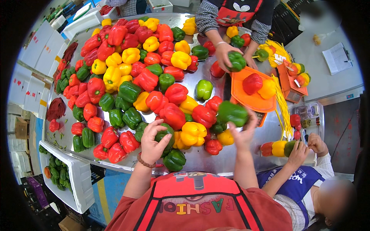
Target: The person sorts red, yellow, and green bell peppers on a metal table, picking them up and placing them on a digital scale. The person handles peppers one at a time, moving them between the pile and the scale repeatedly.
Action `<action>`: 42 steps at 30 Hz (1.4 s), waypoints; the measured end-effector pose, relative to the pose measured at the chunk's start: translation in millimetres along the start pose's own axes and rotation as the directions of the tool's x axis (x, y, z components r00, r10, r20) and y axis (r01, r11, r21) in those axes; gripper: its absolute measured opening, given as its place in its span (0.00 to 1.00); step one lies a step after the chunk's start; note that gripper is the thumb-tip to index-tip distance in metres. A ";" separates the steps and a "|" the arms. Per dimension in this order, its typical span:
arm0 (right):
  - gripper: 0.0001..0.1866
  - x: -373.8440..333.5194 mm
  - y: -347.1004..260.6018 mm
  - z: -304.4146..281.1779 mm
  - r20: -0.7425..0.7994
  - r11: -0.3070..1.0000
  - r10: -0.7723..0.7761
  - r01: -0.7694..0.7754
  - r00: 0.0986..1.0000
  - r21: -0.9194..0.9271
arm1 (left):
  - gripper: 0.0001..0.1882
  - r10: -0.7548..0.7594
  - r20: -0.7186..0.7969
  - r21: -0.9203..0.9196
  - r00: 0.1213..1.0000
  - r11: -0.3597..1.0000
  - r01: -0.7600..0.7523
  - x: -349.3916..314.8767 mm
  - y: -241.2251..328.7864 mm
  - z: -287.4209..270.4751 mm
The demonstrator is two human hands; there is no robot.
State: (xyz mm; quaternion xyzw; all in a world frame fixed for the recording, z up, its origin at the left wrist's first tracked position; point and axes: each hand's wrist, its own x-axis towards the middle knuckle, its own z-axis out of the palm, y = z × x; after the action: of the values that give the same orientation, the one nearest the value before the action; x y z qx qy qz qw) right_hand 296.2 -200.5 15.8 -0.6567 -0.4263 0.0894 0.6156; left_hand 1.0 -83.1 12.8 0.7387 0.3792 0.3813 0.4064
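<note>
My left hand (150,145) is closed around a green bell pepper (165,133) at the near edge of the pile. Slightly blurred, a second green bell pepper (232,114) is in my right hand (245,134), raised over the pile and close to the orange scale tray (252,103). Between my hands lie yellow bell peppers (193,133) and red bell peppers (172,116). Another green bell pepper (174,160) rests just below my left hand. On the tray sit a red bell pepper (252,83) and a yellow bell pepper (267,89).
Across the metal table (216,169), a co-worker's hand (223,54) holds a green pepper. At right, another person's hands (298,154) are by a red, yellow and green row of peppers (278,148). Yellow ties (283,111) lie beside the tray; a white foam box (83,184) stands lower left.
</note>
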 end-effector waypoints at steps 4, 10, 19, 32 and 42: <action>0.36 57.4 27.9 -53.4 -0.282 0.939 -0.028 -0.071 0.959 -0.336 | 0.12 0.146 -0.004 0.247 0.989 0.959 -0.140 3.7 2.7 9.0; 0.41 88.3 58.9 -75.5 -0.272 0.836 -0.025 -0.129 0.962 -0.533 | 0.12 0.191 -0.031 0.318 0.981 0.933 -0.171 4.4 0.2 15.0; 0.28 17.5 89.1 -89.2 -0.551 0.959 0.219 -0.282 0.806 -0.033 | 0.12 0.189 -0.045 0.322 0.981 0.932 -0.165 4.8 1.9 13.4; 0.21 23.1 96.5 -80.6 -0.554 0.971 0.239 -0.213 0.798 0.111 | 0.16 0.063 -0.094 0.090 0.994 0.994 -0.055 -0.6 -3.1 1.7; 0.39 80.1 72.6 -68.1 -0.376 0.956 0.054 -0.156 0.925 -0.249 | 0.36 -0.058 0.032 0.182 0.998 0.982 0.052 -17.1 -18.1 -33.6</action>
State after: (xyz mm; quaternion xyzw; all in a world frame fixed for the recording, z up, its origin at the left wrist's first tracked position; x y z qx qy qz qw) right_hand 422.3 -187.8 -0.3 -0.7628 -0.2767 -0.0609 0.5812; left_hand -40.0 -80.6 5.1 0.7687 0.4248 0.3202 0.3551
